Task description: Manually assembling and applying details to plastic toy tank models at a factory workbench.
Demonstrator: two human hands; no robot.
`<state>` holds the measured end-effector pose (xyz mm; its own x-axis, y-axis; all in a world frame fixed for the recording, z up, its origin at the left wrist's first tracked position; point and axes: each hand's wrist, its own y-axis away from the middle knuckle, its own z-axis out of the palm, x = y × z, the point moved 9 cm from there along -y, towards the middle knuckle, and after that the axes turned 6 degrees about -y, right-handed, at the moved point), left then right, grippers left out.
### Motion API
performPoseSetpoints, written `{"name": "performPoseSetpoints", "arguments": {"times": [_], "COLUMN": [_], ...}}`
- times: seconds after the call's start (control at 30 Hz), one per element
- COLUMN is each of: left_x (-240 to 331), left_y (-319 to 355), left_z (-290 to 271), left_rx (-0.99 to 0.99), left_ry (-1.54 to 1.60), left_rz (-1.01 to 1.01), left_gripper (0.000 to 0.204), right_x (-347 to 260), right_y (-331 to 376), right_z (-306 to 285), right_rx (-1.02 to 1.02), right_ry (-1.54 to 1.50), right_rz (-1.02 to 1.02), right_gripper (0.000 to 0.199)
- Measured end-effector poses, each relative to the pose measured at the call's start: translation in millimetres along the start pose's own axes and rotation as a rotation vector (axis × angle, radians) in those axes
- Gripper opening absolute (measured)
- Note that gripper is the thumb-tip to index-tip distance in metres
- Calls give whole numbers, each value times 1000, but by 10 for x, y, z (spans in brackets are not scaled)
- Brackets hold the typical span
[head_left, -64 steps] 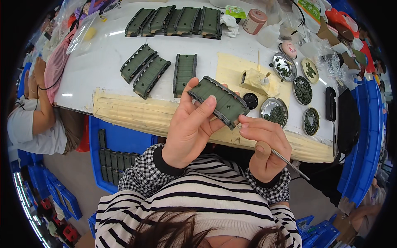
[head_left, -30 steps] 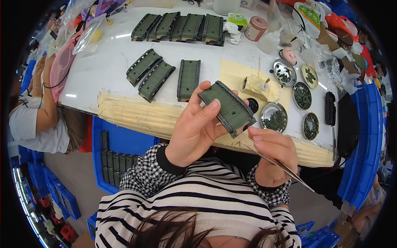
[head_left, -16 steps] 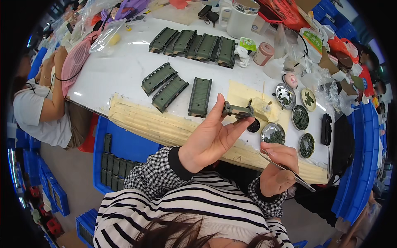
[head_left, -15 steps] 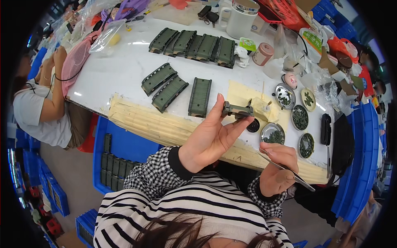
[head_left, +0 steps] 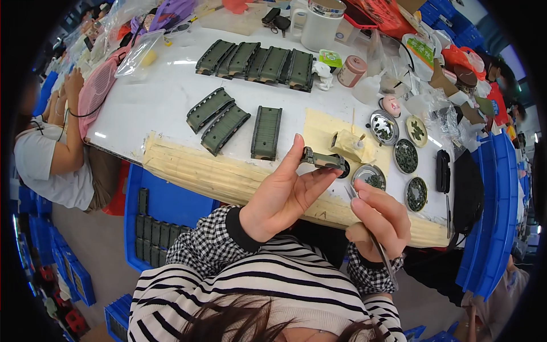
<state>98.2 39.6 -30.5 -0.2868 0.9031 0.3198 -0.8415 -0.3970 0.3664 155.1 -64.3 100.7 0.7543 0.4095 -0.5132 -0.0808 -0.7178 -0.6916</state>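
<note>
The left hand (head_left: 285, 196) holds a dark green plastic part (head_left: 322, 159) edge-on above the tabletop (head_left: 165, 97). The right hand (head_left: 380, 219) pinches thin metal tweezers (head_left: 376, 245) beside it.

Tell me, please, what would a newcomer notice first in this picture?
First, the left hand at the centre, holding a small dark green model part edge-on in its fingertips, with the right hand beside it gripping thin metal tweezers. Next, the row of similar green parts lined up on the white table beyond, and the round metal dishes of tiny pieces at the right.
</note>
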Motion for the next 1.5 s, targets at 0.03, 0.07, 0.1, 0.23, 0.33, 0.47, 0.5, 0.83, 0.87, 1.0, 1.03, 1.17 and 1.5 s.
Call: {"name": "performPoseSetpoints", "arguments": {"times": [0.03, 0.07, 0.1, 0.23, 0.33, 0.47, 0.5, 0.83, 0.87, 1.0, 1.03, 1.17, 1.5], "left_x": [4, 12, 18, 0, 33, 71, 78, 97, 91, 74, 64, 39, 65], "left_y": [32, 71, 94, 91, 110, 134, 136, 152, 148, 133, 125, 114, -24], "left_z": [21, 55, 61, 48, 79, 63, 51, 78, 75, 39, 33, 48, 0], "left_rx": [18, 37, 55, -23, -12, 44, 53, 22, 18, 39, 28, -15, 5], "left_ry": [-18, -36, -54, -135, -135, -140, -149, -127, -121, -113, -108, -52, 88], "left_rz": [6, 12, 19, 32, 63, 100, 109, 106, 102, 89, 80, 36, 30], "left_gripper": [47, 45, 42, 55, 46, 31, 31, 30, 30, 29, 30, 35, 54], "right_x": [-24, -39, -55, -62, -77, -68, -65, -99, -96, -105, -101, -93, 136], "right_y": [-29, -54, -87, -122, -148, -144, -142, -136, -132, -128, -122, -162, 69], "right_z": [23, 52, 67, 84, 83, 86, 90, 144, 147, 165, 167, 133, -119], "right_rx": [-45, -90, -97, -129, -123, -133, -138, -173, -177, -190, -192, -173, 152], "right_ry": [47, 94, 112, 151, 140, 141, 140, 198, 204, 221, 221, 181, -60], "right_rz": [-27, -54, -82, -118, -84, -76, -79, -128, -137, -158, -153, -88, 38], "right_gripper": [35, 34, 32, 31, 30, 30, 30, 28, 28, 29, 29, 31, 38]}}
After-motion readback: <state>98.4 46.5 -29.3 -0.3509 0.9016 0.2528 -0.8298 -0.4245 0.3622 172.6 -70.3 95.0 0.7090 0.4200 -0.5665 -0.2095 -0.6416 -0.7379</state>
